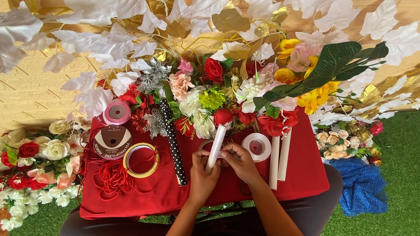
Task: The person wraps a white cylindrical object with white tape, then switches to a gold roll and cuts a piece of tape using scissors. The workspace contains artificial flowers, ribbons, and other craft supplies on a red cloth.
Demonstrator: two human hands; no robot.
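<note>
Holding the white roll [216, 147] upright over the red cloth [150, 191], my left hand [202, 177] wrapped around its base, my right hand [240, 159] pinching its side, I judge I'm unrolling it; next needs a steady pull.
</note>
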